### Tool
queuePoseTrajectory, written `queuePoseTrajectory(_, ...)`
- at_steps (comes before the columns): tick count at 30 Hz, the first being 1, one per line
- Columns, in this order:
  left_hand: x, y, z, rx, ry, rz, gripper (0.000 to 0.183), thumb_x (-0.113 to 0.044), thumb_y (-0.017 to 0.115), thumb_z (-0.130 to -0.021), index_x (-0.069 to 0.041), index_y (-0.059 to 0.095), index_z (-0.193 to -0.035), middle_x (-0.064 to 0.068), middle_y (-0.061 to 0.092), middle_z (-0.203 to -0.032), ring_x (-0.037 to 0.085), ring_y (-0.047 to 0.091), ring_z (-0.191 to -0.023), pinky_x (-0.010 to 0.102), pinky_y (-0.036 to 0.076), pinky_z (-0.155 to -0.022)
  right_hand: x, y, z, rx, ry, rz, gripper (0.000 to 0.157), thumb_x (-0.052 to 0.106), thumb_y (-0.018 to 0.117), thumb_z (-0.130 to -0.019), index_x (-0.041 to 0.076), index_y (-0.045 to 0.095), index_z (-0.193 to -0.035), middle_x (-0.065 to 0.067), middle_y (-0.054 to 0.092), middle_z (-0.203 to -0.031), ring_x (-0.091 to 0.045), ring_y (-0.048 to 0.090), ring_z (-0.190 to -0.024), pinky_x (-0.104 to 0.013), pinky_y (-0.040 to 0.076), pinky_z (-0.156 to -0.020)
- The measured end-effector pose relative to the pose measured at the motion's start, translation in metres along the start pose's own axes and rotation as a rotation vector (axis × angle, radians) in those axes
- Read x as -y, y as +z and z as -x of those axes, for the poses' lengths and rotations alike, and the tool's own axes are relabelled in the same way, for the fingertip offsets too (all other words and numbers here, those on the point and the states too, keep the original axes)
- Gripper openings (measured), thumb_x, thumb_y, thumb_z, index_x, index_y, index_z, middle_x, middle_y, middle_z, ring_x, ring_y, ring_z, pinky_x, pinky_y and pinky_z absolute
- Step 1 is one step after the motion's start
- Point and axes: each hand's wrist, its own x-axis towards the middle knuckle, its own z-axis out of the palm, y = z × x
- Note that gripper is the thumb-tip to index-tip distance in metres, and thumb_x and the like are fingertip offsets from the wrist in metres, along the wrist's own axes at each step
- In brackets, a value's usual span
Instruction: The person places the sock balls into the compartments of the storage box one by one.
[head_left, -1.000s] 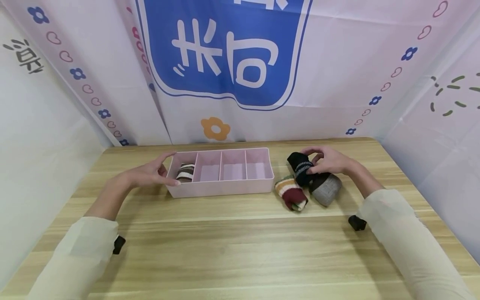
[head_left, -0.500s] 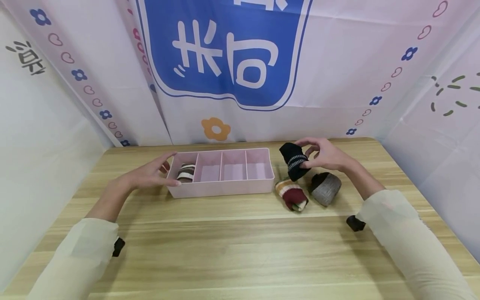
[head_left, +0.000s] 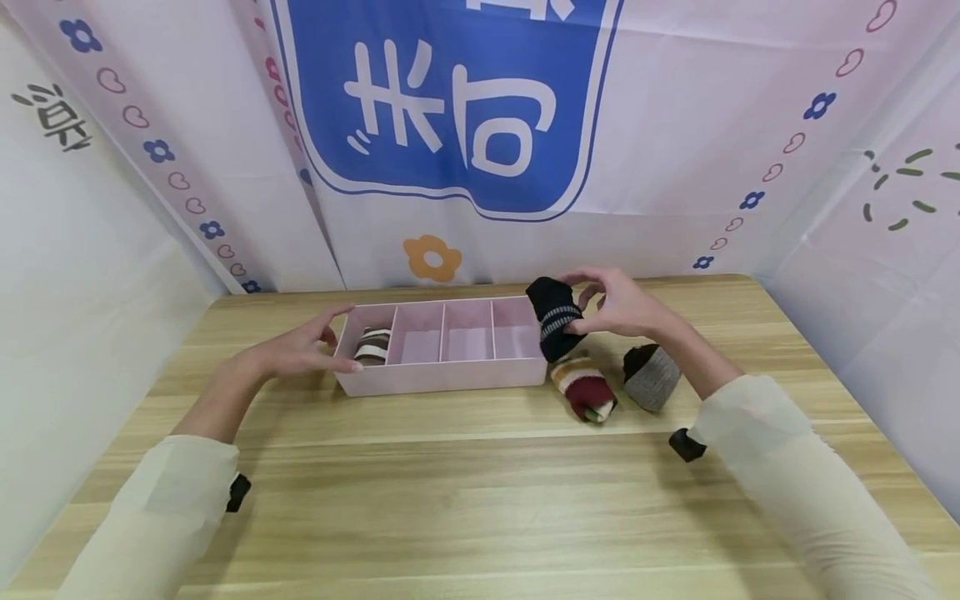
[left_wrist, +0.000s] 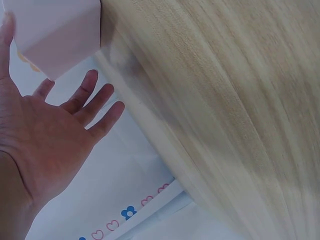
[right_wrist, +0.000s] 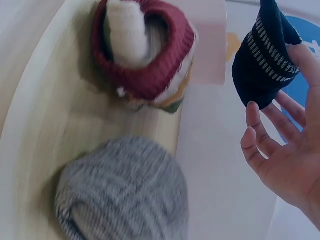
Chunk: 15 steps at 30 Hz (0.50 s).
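My right hand (head_left: 618, 304) pinches a rolled black sock (head_left: 557, 323) with grey patterned bands between thumb and fingers. The sock is raised at the right end of a pink divided box (head_left: 450, 377), partly covering that end in the head view. In the right wrist view the same black sock (right_wrist: 265, 57) sits by the thumb. My left hand (head_left: 296, 343) spans the box's left end, thumb at the front rim and index finger at the back, with the other fingers spread and loose. A rolled brown-and-white striped sock (head_left: 372, 346) lies in the leftmost compartment.
Right of the box, a maroon, cream and mustard rolled sock (head_left: 585, 387) lies on the wooden table (head_left: 465, 492). Beside it lies a grey rolled sock (head_left: 654, 379) with a dark opening. A printed cloth wall (head_left: 645, 242) stands behind the table.
My right hand has lifted the black sock off the pile and carried it left to the box's right end. The left hand and the box have stayed in place.
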Motion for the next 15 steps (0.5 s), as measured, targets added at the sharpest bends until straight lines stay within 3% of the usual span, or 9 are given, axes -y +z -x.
queuePoseTrajectory(15,0.001,0.000,0.000,0.010,-0.013,0.021,0.108,-0.037,0.078,-0.088,-0.013,0.007,-0.166,0.028,0.049,-0.131,0.043,0.047,-0.125,0.066,0.038,-0.102,0.028,0.028,-0.024,-0.016,-0.055,-0.014,0.069,0.010,0.085,-0.076,-0.003,0.059,-0.138,-0.022,0.064,-0.131,-0.031,0.063,-0.092,-0.028,0.048,-0.068)
